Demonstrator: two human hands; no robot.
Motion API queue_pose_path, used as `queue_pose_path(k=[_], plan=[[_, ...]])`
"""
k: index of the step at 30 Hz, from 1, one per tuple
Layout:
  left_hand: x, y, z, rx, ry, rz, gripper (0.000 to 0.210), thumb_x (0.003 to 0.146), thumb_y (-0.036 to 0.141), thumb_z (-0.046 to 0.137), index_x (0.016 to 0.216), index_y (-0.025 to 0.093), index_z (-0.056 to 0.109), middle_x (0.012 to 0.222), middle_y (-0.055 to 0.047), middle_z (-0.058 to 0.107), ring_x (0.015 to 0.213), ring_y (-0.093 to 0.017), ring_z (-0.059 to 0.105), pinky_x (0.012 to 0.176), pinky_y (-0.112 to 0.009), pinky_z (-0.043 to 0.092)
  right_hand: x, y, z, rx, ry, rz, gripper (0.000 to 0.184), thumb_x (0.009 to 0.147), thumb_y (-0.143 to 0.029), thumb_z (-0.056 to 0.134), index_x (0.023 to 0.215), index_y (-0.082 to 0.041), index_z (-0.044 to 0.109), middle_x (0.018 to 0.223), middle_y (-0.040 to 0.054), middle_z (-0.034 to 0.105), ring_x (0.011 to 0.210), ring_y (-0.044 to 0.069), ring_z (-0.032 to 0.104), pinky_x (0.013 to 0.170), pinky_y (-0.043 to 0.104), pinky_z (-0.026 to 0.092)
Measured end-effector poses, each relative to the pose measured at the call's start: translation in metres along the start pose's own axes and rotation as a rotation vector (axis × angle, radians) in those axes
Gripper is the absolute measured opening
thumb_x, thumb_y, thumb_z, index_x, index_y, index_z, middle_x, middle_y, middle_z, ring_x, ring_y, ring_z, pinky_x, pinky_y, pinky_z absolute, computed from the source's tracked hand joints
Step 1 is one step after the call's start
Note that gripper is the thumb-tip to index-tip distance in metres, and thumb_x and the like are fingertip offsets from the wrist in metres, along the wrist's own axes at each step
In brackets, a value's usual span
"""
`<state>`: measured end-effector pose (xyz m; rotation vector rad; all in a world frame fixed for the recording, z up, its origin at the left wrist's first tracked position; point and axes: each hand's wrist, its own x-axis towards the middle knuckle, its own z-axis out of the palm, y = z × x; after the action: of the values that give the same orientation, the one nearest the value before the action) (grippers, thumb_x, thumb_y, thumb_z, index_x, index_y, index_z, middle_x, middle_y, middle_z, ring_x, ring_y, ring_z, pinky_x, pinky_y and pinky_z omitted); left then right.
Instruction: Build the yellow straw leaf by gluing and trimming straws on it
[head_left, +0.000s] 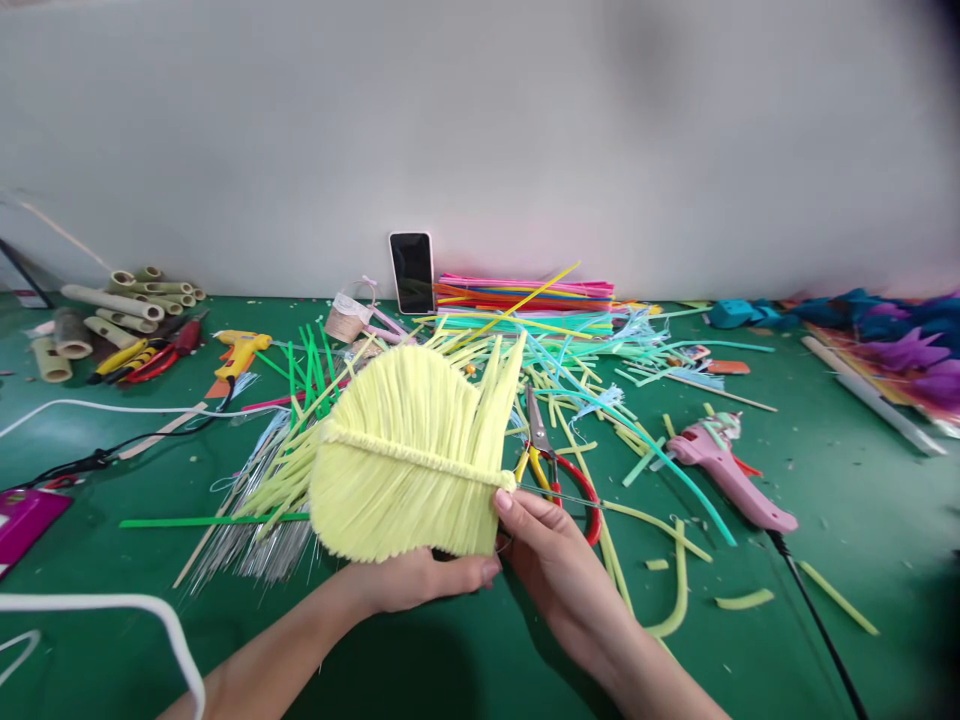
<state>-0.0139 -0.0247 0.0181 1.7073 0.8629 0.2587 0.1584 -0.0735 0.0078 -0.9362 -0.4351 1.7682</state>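
Observation:
A pale yellow leaf shape made of pipe cleaners (397, 450) is held up over the table, a thick fuzzy rib running across its middle. Some long pointed strands stick up at its right side. My left hand (420, 580) supports the leaf from below, its thumb along the lower edge and the other fingers hidden behind. At the right end of the rib, my right hand (547, 545) pinches the leaf near the tip. Thin wire extends to the right from that end. Just behind my right hand lie scissors (577, 490) with red and yellow handles.
Loose pipe cleaners (679, 580) litter the green table (825, 500). A pink glue gun (731, 475) lies right, a yellow one (241, 352) left. Pliers (169, 355) and bamboo tubes (127, 305) sit far left. A phone (412, 272) leans on the wall. A white cable (112, 605) crosses lower left.

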Motion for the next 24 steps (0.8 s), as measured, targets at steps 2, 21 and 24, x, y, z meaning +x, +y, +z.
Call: queue_pose_path(k=[2,21,24], plan=[[0.0,0.002,0.001,0.02,-0.004,-0.013,0.028,0.086,0.049,0.062,0.086,0.027,0.078,0.09,-0.001,0.079,0.087,-0.023,0.074,0.085,-0.031,0.057,-0.001,0.0,0.0,-0.06,0.018,0.001,0.026,0.08,-0.044,0.077,0.083,-0.018,0.079,0.059,-0.0017,0.059,0.053,0.011,0.049,0.056,0.026,0.041],[0.0,0.0,0.001,-0.012,-0.111,-0.144,0.028,0.084,0.048,0.064,0.084,0.022,0.075,0.087,-0.001,0.078,0.084,-0.02,0.072,0.085,-0.029,0.056,0.001,0.003,-0.009,-0.277,0.014,0.073,0.049,0.074,-0.063,0.074,0.06,-0.017,0.068,0.057,0.0009,0.06,0.058,0.016,0.055,0.06,0.031,0.044],[0.001,0.0,-0.002,0.006,-0.109,-0.113,0.03,0.087,0.048,0.061,0.086,0.021,0.073,0.089,-0.002,0.076,0.087,-0.019,0.071,0.088,-0.029,0.054,0.001,0.002,-0.009,-0.337,0.034,0.055,0.046,0.074,-0.061,0.075,0.07,-0.016,0.07,0.065,0.0008,0.062,0.065,0.016,0.057,0.064,0.03,0.045]])
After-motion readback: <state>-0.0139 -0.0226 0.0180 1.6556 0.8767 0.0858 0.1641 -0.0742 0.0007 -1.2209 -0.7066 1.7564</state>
